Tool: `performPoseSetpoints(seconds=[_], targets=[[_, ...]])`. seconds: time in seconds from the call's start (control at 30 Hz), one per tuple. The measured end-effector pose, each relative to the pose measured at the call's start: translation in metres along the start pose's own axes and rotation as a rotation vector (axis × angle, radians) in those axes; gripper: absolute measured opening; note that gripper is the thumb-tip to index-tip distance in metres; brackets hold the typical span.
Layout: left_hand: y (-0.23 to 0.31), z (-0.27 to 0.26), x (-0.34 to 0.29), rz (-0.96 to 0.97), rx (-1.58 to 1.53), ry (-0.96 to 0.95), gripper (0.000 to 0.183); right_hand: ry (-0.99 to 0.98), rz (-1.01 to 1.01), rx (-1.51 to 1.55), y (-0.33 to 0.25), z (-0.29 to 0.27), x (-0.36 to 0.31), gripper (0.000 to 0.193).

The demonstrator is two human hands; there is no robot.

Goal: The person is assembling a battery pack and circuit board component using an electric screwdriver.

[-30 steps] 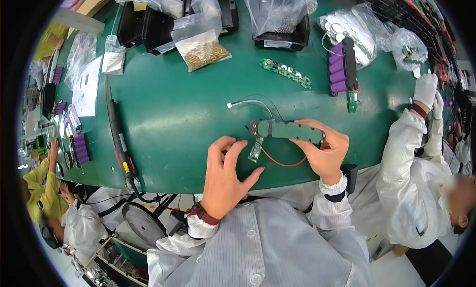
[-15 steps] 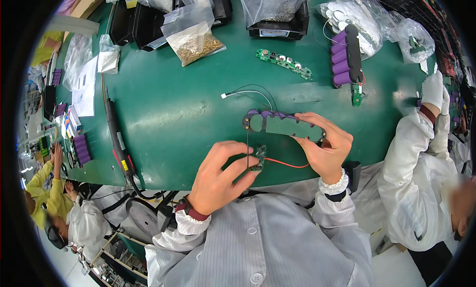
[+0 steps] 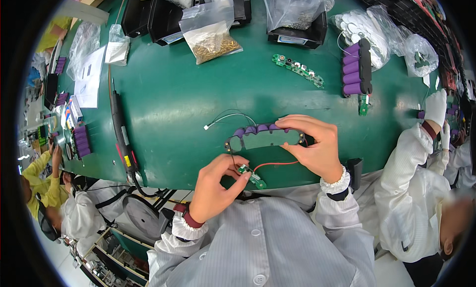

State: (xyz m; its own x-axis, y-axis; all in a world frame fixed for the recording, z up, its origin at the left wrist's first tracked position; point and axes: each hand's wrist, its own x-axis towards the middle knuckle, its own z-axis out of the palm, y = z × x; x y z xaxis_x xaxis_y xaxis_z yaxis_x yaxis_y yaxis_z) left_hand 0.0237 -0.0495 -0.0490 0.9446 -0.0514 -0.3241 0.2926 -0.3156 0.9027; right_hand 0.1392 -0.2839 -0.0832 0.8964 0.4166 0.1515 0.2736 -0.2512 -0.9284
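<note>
My right hand [image 3: 316, 144] grips the right end of a battery pack [image 3: 267, 139], which has purple cells and a flat green face turned up toward me. Between the thumb and fingers of my left hand [image 3: 216, 184] is a small green circuit board [image 3: 254, 178], closer to me than the pack. A red wire [image 3: 275, 163] runs from the board toward the pack's right end, and a dark wire links its left side. From the pack's far side, a thin white cable [image 3: 225, 119] with a white plug stretches left over the table.
A soldering iron [image 3: 122, 133] lies at the left. Farther back are a long green circuit board [image 3: 298, 70], another purple battery pack [image 3: 356, 68], a bag of brass-coloured parts [image 3: 210, 41] and black bins [image 3: 302, 36]. At right, a person with white gloves [image 3: 436, 108] works.
The pack has moved left and slightly nearer me, with its cable. My left hand has lowered the small board and turned it so its face shows. The view has shifted slightly.
</note>
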Motion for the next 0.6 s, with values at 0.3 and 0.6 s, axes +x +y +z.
performPoseSetpoints(seconds=[0.3,0.6], targets=[[0.012,-0.005,0.026,0.186,0.229,0.311,0.056,0.018,-0.005,-0.28,-0.011,0.0,-0.008,0.05],[0.005,-0.006,0.055,0.285,0.322,0.202,0.029,0.17,-0.046,-0.412,0.009,-0.006,-0.029,0.019]])
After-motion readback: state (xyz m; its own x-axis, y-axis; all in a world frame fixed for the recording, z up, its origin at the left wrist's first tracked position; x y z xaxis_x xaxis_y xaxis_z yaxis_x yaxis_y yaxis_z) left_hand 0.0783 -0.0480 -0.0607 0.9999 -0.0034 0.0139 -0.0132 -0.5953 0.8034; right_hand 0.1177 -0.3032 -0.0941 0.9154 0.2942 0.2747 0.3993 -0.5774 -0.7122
